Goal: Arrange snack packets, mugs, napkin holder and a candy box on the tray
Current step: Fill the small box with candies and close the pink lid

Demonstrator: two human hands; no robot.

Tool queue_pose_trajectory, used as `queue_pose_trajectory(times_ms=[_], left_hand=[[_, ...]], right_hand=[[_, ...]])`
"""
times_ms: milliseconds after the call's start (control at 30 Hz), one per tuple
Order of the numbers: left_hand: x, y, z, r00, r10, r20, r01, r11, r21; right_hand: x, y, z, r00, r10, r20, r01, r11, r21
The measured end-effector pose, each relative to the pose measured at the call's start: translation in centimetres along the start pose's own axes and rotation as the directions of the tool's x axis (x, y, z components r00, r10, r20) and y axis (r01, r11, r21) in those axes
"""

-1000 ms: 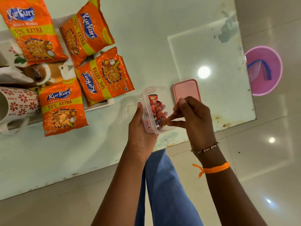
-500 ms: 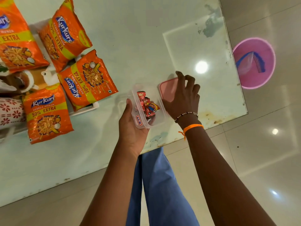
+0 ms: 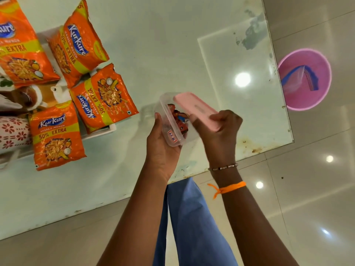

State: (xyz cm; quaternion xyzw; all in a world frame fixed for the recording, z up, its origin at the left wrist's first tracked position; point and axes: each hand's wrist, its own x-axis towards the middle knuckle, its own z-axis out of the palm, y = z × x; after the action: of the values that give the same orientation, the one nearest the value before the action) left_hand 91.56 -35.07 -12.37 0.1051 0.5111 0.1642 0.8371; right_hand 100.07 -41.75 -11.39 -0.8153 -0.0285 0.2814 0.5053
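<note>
The clear candy box (image 3: 172, 129) is held above the near edge of the table (image 3: 153, 45), right of the tray (image 3: 99, 131). Red sweets (image 3: 177, 116) lie inside it. The left hand (image 3: 162, 148) cups the box from below and the left, its grip wrapped around the box's wall. The right hand (image 3: 219, 129) has its grip pinched on the pink lid (image 3: 196, 108), which is tilted over the box's right rim and only partly covers the opening. To the left, four orange snack packets (image 3: 104, 98) lie on the white tray, some overhanging its edge. A patterned mug (image 3: 13, 131) lies at the far left edge. On the floor to the right stands a pink bucket (image 3: 305, 54).
</note>
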Motion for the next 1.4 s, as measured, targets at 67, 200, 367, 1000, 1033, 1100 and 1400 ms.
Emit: queue_pose_trajectory(times_ms=[67,200,367,1000,1033,1100,1400], left_hand=[[0.0,-0.3,0.3,1.0,-0.002,-0.001,0.002,1.0,0.021],[-0.6,-0.2,0.4,1.0,0.02,0.023,-0.02,0.999,0.028],[-0.8,0.1,1.3,0.998,0.026,0.062,-0.03,0.997,0.074],[-5.7,8.2,-5.0,0.959,0.248,-0.137,-0.027,0.564,0.826],[-6.3,8.7,-5.9,0.945,0.297,-0.138,-0.056,0.561,0.826],[-7.7,10.0,-7.8,0.921,0.369,-0.127,-0.119,0.575,0.809],[-14.0,18.1,-17.9,0.878,0.443,-0.182,-0.216,0.706,0.674]], right_hand=[[-0.8,0.2,0.7,0.999,0.012,0.048,-0.011,1.0,-0.016],[-1.5,-0.2,0.9,0.98,0.127,0.155,-0.134,0.99,0.035],[-1.4,-1.2,0.2,0.941,0.201,0.272,-0.207,0.978,-0.008],[-8.2,-1.9,3.7,0.727,-0.237,0.645,0.583,0.709,-0.396],[-9.3,-2.3,4.7,0.735,-0.232,0.637,0.554,0.748,-0.366],[-11.4,-3.2,6.8,0.82,-0.171,0.547,0.348,0.907,-0.238],[-20.8,-6.2,19.4,0.935,0.187,0.302,-0.195,0.981,-0.003]])
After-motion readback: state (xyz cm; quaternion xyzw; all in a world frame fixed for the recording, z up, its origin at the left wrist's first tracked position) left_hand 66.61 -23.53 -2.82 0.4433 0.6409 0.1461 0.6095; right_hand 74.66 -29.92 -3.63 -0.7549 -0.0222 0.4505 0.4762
